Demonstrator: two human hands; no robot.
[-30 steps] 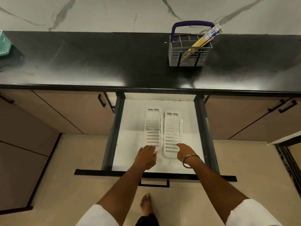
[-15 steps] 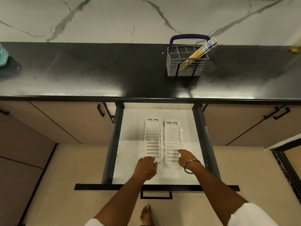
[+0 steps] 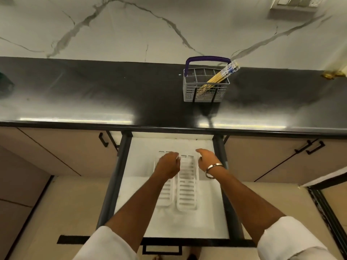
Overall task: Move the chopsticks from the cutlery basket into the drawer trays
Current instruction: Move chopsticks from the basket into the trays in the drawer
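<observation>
Several yellow chopsticks (image 3: 219,78) with blue-patterned tops lean to the right in a grey cutlery basket (image 3: 205,93) with a purple handle, which stands on the black counter. Below it the drawer (image 3: 142,203) is pulled out. Two white slotted trays lie side by side in it, the left tray (image 3: 165,196) and the right tray (image 3: 187,186). My left hand (image 3: 168,165) hovers over the far end of the left tray, fingers loosely curled and holding nothing. My right hand (image 3: 207,160) hangs over the right tray's far right edge, fingers relaxed and holding nothing.
The black counter (image 3: 93,94) runs the full width under a marble wall. Closed cabinet doors with black handles (image 3: 309,147) flank the drawer. The drawer's dark side rails (image 3: 120,166) and front lip (image 3: 187,241) frame the white liner. A dark object sits at the counter's far left.
Both hands have moved from the near ends of the trays forward to their far ends, toward the counter. The trays have stayed in the drawer. The view has tilted up.
</observation>
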